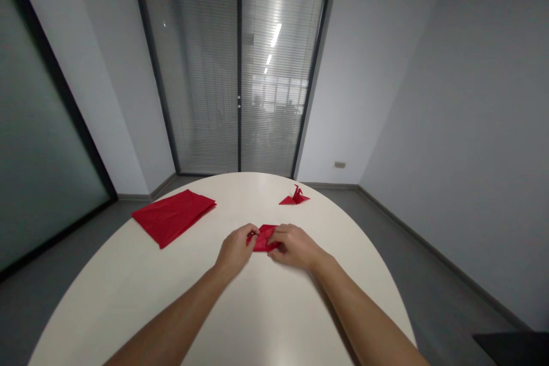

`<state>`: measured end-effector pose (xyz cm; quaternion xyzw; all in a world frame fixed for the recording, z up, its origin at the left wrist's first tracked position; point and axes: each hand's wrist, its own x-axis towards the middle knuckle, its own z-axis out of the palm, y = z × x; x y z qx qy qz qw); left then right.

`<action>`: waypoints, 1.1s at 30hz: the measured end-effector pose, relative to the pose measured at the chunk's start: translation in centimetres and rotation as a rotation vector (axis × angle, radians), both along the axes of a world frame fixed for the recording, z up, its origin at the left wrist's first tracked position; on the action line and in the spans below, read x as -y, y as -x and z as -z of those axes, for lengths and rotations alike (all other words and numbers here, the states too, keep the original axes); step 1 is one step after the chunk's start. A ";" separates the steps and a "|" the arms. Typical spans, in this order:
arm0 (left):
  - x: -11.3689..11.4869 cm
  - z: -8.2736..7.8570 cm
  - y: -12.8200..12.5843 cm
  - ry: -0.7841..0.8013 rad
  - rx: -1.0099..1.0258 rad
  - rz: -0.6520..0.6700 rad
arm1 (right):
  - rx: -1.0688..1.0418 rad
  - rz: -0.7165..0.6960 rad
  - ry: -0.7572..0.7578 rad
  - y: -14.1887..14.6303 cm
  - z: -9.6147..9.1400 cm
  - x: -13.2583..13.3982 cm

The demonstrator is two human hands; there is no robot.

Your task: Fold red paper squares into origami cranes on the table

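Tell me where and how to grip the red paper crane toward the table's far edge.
Pinch the paper crane by its upright middle, probably best from above: that part stands tallest, while the wings spread low to left and right. Avoid the thin points on top, which look easy to bend.

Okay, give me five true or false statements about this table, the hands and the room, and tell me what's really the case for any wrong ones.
1. The left hand and right hand both touch the small folded red paper. True.
2. The red crane sits under the left hand. False: the red crane stands beyond the right hand.
3. The larger red paper lies on the table's left side. True.
4. The table has square corners. False: its visible edge is curved.
5. Both hands are flat, fingers spread. False: their fingers are bent.
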<state>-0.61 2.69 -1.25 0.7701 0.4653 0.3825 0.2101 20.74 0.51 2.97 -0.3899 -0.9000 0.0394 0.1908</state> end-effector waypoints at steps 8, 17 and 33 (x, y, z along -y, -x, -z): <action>0.9 -0.9 0.1 -0.142 -0.090 0.129 | -0.024 0.047 0.065 -0.7 0.2 0.0; 1.0 -0.9 0.6 -0.166 -0.194 0.149 | -0.038 0.006 0.065 -0.8 -0.2 0.1; 1.3 -1.3 0.2 -0.221 -0.294 0.057 | -0.153 0.148 0.126 -0.9 0.8 -0.5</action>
